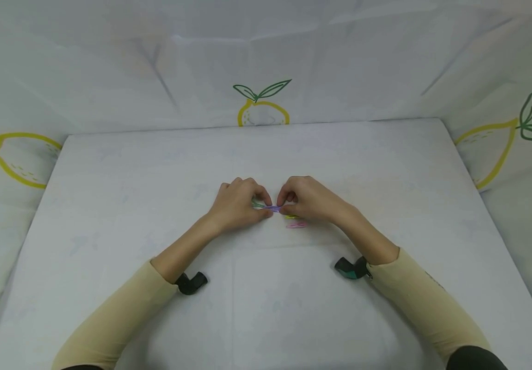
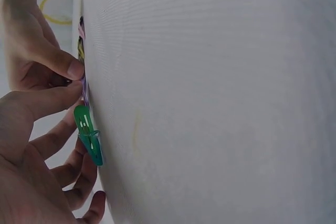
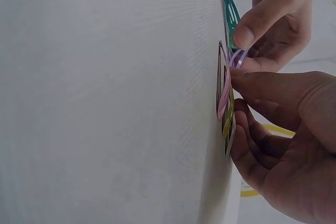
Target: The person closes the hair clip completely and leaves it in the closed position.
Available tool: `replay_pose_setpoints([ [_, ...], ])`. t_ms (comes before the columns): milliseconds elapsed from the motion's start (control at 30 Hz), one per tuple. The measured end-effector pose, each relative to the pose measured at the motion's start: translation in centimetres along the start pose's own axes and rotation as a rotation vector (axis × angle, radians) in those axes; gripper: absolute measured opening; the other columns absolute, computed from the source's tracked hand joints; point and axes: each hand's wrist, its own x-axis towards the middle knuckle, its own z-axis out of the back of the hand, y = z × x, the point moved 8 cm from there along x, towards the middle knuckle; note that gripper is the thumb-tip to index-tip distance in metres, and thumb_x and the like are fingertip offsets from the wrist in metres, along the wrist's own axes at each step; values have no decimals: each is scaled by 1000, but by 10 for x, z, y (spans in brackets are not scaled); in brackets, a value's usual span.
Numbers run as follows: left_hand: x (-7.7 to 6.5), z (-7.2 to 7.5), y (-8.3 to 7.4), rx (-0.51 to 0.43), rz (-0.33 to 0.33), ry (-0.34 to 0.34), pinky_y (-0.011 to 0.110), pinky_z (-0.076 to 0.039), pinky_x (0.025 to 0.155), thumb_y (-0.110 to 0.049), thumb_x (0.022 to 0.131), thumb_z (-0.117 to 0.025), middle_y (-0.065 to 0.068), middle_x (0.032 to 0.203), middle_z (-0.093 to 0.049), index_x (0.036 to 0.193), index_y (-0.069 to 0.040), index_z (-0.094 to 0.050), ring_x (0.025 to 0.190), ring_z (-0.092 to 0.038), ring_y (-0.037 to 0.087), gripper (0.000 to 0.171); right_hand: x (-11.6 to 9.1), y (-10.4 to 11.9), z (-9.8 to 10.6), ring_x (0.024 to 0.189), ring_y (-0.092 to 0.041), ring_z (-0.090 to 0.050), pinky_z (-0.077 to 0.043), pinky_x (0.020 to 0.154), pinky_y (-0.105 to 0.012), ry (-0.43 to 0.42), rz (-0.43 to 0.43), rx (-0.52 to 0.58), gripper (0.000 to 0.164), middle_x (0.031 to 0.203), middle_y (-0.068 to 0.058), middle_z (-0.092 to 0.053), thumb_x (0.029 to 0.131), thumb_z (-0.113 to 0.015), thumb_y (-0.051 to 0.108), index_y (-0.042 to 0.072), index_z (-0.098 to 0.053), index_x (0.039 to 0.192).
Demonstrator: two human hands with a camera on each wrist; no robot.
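Observation:
Both hands meet near the middle of the table over a purple snap hair clip (image 1: 274,208). My left hand (image 1: 235,208) pinches its left end between thumb and forefinger. On the other end, the thumb and forefinger of my right hand (image 1: 314,198) do the same. A green snap hair clip (image 2: 86,132) lies by the left fingers, partly covered in the head view. Below the right hand are a yellow hair clip (image 1: 290,217) and a pink hair clip (image 1: 296,225). In the right wrist view these two overlap, and a pale clip edge shows beside them.
A white cloth covers the table (image 1: 266,308). White sheets with drawn lemons (image 1: 263,113) stand at the back and both sides. Dark wrist cameras (image 1: 351,268) hang under both sleeves, close above the tabletop.

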Motion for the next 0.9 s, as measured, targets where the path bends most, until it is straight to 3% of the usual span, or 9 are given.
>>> replay_pose_setpoints([
  [667,-4,0,-4,37,5,3,59,-44,104,-34,93,-84,-2,123,-75,103,-27,-83,116,-63,28,12,-3,3,-1,87,-16,-65,-55,85,-33,4,7,-2,5,94,-4,-74,97,-76,7,3,-77,99],
  [900,-5,-1,-5,38,-9,0,59,-44,105,-33,94,-83,-2,122,-76,103,-27,-83,115,-64,27,11,-3,4,0,81,-15,-63,-54,80,-31,-5,16,13,8,90,-4,-72,95,-72,2,9,-75,93],
])
